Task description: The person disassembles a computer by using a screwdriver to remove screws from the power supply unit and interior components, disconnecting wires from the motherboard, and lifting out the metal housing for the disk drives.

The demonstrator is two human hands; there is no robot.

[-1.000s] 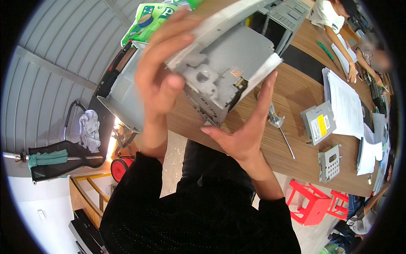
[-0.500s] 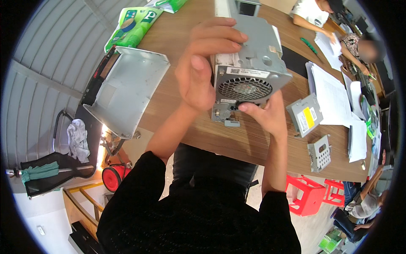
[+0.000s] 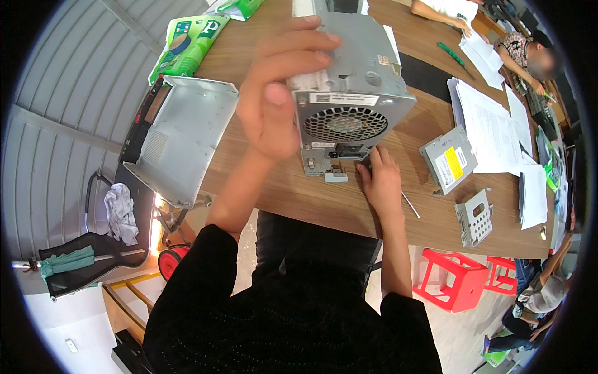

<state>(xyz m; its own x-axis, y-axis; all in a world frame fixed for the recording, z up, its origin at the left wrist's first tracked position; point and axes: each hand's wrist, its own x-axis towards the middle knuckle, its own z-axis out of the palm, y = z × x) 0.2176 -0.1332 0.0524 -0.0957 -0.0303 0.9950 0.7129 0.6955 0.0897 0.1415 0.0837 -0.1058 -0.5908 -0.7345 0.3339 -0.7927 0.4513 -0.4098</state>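
Observation:
A grey metal computer case [image 3: 358,56], its outer cover off, stands on the table before me. A round honeycomb fan grille [image 3: 346,124] faces my side. My left hand [image 3: 274,93] grips its upper left edge, thumb toward me and fingers across the top. Low at the case's right corner, my right hand [image 3: 385,181] rests on the table, fingers curled over a screwdriver. Only its thin metal shaft [image 3: 410,204] sticks out beside the wrist; the hand hides the handle.
The case's cover [image 3: 184,137] lies at the left, near a green package [image 3: 187,47]. On the right are a disc drive [image 3: 450,163], a perforated metal bracket [image 3: 476,218], paper stacks [image 3: 489,128] and a green tool [image 3: 455,56]. Co-workers sit at the far right; red stools [image 3: 453,280] stand below the table.
My right hand has left the case's lower back and come down to the table at its right, where the shaft now shows. My left hand keeps its hold on the case.

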